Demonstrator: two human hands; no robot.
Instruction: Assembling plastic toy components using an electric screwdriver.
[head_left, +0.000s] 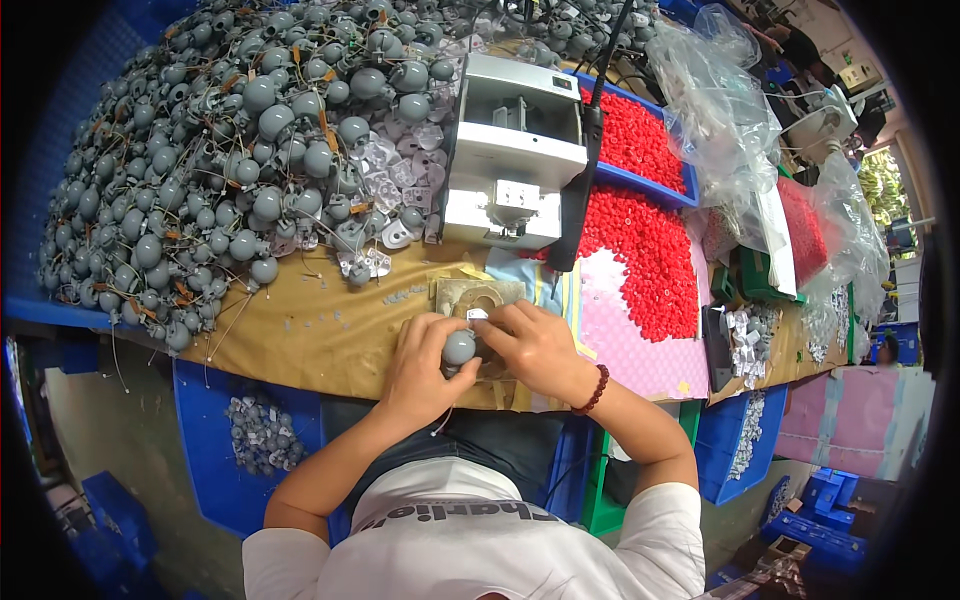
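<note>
My left hand (415, 372) is closed around a grey ball-shaped part (459, 347), thumb below it and fingers along its far side. A thin wire hangs down from under this hand. At the ball's far end sits a small white piece (477, 314), pinched by the fingertips of my right hand (540, 350). Both hands are over a flat metal block (453, 291) with a rounded recess, which lies on the brown-covered table (300, 340). My hands hide part of the block and the join between ball and white piece.
A large heap of grey ball parts with wires (200, 180) fills the left. Beyond my hands stands a white bench machine (515, 150). Small red parts (640, 280) lie at right, partly in a blue tray (645, 185). A blue bin (200, 440) hangs below the table's front edge.
</note>
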